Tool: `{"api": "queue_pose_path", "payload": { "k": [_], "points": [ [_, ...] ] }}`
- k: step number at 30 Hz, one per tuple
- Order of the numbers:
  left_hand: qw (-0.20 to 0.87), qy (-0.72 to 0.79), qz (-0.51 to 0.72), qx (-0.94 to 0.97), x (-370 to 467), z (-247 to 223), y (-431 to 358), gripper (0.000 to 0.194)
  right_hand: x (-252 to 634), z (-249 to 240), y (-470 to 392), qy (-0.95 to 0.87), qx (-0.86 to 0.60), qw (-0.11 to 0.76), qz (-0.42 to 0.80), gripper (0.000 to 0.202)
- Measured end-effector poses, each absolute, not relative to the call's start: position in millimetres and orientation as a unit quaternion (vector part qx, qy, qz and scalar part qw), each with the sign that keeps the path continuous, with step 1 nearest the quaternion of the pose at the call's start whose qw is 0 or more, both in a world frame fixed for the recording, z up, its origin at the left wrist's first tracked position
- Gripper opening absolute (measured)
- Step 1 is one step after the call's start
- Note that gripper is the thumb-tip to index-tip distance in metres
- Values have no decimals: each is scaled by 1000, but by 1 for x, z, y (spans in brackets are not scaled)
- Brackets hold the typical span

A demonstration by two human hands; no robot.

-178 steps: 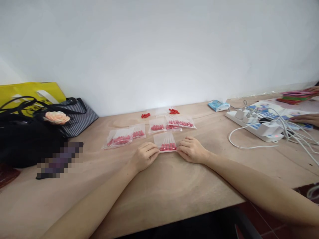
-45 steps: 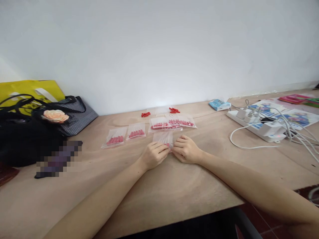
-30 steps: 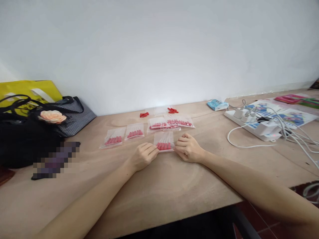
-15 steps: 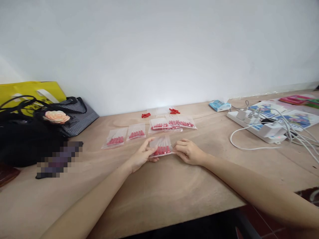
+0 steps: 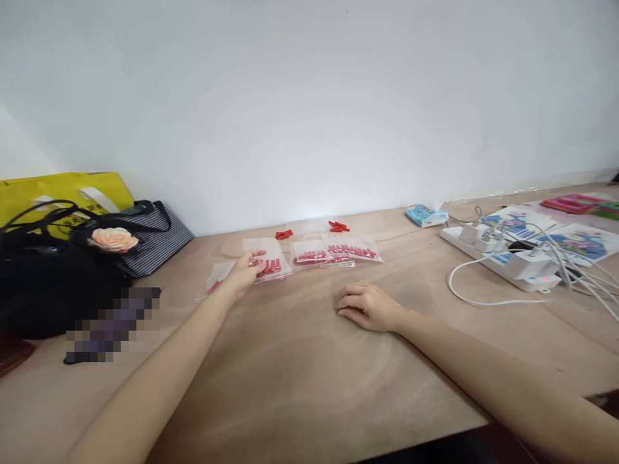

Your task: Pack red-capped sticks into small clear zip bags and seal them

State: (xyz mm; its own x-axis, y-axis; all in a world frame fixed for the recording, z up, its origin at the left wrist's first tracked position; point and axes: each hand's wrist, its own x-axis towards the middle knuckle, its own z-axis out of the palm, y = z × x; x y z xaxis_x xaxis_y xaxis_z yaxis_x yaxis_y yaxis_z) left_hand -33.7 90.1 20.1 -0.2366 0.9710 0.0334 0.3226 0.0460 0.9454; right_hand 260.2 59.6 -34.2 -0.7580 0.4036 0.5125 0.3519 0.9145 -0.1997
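Note:
My left hand is closed on the edge of a small clear plastic bag holding several thin pale sticks with red ends. This bag lies over or just above another bag at the same spot. Partly behind my left wrist is one more such bag. To the right, several filled bags overlap on the table. My right hand rests on the wood in front of them, fingers curled, with nothing visible in it.
Small heaps of loose red pieces and red pieces lie near the wall. At right are a power strip with white cables, a blue packet and printed sheets. Bags, including a striped bag, fill the left.
My left hand has carried the filled bag forward and left, onto the row of bags. My right hand has let go of that bag and stays near the same place.

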Motion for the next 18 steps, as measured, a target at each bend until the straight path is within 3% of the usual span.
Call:
{"api": "queue_pose_path", "payload": {
  "k": [4, 11, 18],
  "points": [
    [338, 659, 420, 524, -28, 14, 129, 35, 260, -35, 58, -936, -213, 278, 45, 18],
    [182, 699, 403, 562, -34, 1, 129, 41, 264, -31, 57, -935, -219, 271, 61, 18],
    [-109, 525, 277, 797, -71, -9, 73, 25, 263, -31, 58, -935, -212, 278, 53, 17]
  ]
}}
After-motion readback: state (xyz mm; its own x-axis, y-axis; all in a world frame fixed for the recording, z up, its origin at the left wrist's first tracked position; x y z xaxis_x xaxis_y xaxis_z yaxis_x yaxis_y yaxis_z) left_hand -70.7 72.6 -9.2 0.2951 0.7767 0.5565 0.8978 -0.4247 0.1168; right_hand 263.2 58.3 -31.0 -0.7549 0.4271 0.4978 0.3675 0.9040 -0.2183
